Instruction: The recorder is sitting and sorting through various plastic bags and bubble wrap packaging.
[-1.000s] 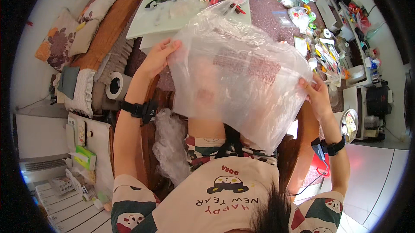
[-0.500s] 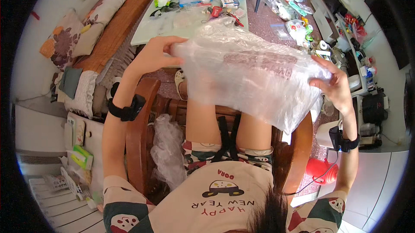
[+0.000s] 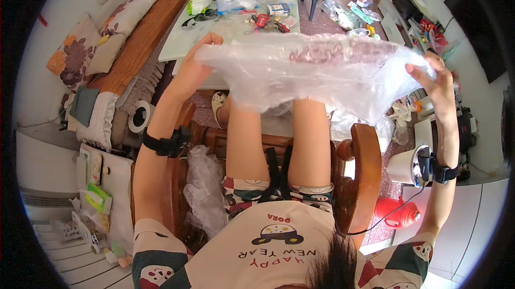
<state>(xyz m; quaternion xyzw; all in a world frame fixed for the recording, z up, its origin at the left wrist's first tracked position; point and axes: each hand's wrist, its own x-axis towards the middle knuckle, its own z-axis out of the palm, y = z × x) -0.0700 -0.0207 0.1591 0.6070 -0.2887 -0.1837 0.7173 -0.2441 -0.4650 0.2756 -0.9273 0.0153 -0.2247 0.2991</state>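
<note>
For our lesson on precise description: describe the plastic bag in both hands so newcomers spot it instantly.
Start at the wooden chair and follow the bare legs up the picture. There the left hand and right hand hold a translucent plastic bag stretched sideways. Reddish print sets it apart from the crumpled plastic lower down.

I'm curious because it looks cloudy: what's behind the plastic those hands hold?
Beyond the plastic you see a table above and legs below. The table's near right corner is covered, and I can't tell what else hides there.
</note>
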